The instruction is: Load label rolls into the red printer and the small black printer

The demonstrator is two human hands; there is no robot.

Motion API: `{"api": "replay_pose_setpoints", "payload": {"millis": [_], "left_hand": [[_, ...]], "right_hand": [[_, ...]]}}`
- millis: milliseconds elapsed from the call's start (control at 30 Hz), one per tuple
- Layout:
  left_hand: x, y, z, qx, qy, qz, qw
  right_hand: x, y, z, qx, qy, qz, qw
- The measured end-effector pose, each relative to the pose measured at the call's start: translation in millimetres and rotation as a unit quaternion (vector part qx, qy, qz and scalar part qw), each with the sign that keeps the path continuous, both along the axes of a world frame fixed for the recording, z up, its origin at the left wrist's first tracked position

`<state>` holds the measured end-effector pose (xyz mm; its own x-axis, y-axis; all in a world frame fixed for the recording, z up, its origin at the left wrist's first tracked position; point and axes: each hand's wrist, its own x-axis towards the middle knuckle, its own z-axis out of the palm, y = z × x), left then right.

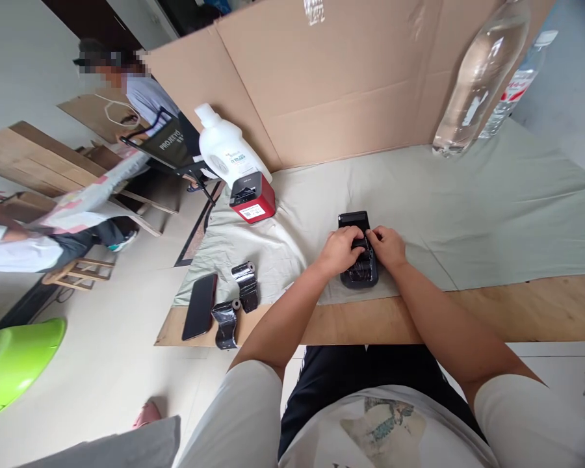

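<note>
A black handheld device (359,276), in shape like a card payment terminal, lies on the cloth in front of me. My left hand (342,248) reaches over its left side, with thumb and fingers curled onto its middle. On the opposite edge, my right hand (388,247) has its fingers closed against the device. What is between the fingertips is too small to make out. Off to the left, two partly unrolled black rolls lie by the table edge: a farther roll (246,286) and a nearer roll (225,323). Next to them is a black phone (199,307).
A red and black box-shaped device (252,198) stands before a white jug (229,146). A cardboard panel (341,84) closes off the back. Two clear bottles stand at back right, including a large bottle (480,81). Other people sit beyond the table's left side.
</note>
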<state>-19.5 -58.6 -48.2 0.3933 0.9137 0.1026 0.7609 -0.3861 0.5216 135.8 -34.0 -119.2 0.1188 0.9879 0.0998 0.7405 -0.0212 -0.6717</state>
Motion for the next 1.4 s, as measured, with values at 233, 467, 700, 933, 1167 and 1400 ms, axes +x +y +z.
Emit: {"api": "replay_pose_setpoints", "payload": {"millis": [233, 467, 700, 933, 1167, 1400], "left_hand": [[1.7, 1.9, -16.6, -0.011, 0.008, 0.014, 1.000], [-8.0, -5.5, -24.4, 0.051, -0.097, 0.087, 0.990], [-11.3, -16.9, -51.5, -0.035, -0.322, 0.310, 0.894], [-12.9, -20.7, -64.6, -0.061, -0.409, 0.304, 0.858], [-27.5, -18.8, -60.4, -0.029, -0.192, 0.192, 0.962], [-25.4, -23.1, -54.3, -0.088, -0.407, 0.135, 0.899]], "right_hand": [[-0.1, 0.3, -3.0, 0.008, 0.003, -0.003, 1.000], [3.1, 0.6, -6.2, 0.035, 0.050, 0.032, 0.998], [2.4, -5.9, -2.2, 0.018, 0.257, 0.097, 0.961], [5.2, -10.1, 14.1, -0.040, 0.278, 0.075, 0.957], [9.7, -24.2, 36.4, -0.124, -0.028, 0.149, 0.981], [5.4, -25.0, 25.8, -0.067, 0.219, 0.142, 0.963]]}}
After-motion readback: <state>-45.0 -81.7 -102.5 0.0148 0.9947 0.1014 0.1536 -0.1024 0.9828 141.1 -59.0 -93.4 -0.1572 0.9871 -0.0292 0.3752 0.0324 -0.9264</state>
